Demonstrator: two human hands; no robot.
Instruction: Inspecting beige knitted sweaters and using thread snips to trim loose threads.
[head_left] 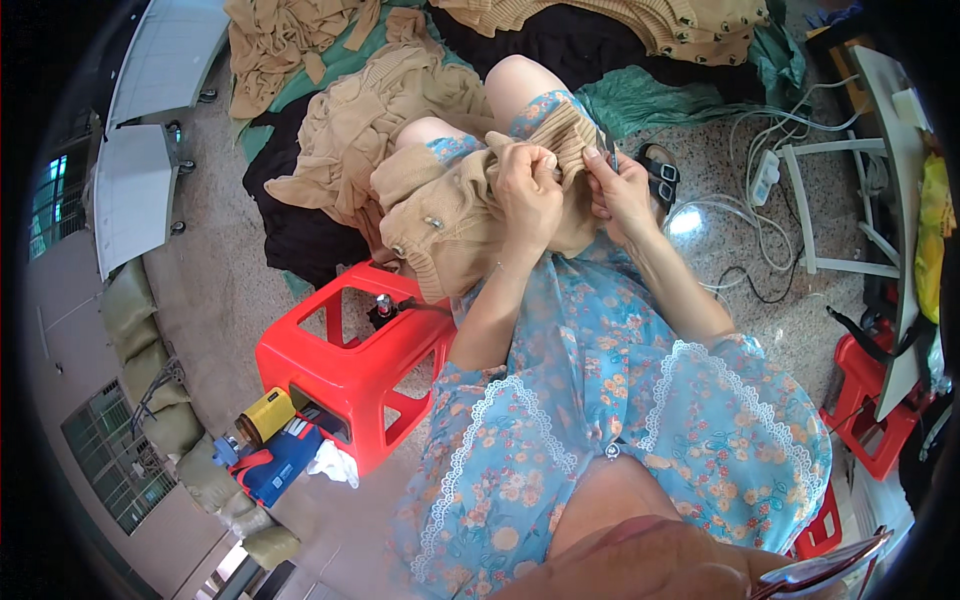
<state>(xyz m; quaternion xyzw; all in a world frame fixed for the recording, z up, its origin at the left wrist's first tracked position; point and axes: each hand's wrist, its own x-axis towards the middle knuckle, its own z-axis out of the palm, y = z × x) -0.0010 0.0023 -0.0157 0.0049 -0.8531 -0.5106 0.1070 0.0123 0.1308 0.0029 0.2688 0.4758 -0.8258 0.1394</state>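
Note:
Across my lap lies a tan knitted cardigan (470,225) with a ribbed edge and small shiny buttons. My left hand (530,195) is closed, its fingers pinching the knit just left of the raised ribbed band (568,140). At that band's right side is my right hand (622,190), thumb and fingers pressed together at the edge. A thin dark metal tool (613,153) sticks up from the right fingers; its kind is too small to make out. Both hands are close together above my knees.
More tan knitwear (370,125) is heaped on dark and green sheeting ahead. A red plastic stool (330,345) stands at my left, a small dark object (383,308) on it. Beside it sit a blue box (280,465) and yellow container (265,415). White cables and a power strip (765,178) lie right.

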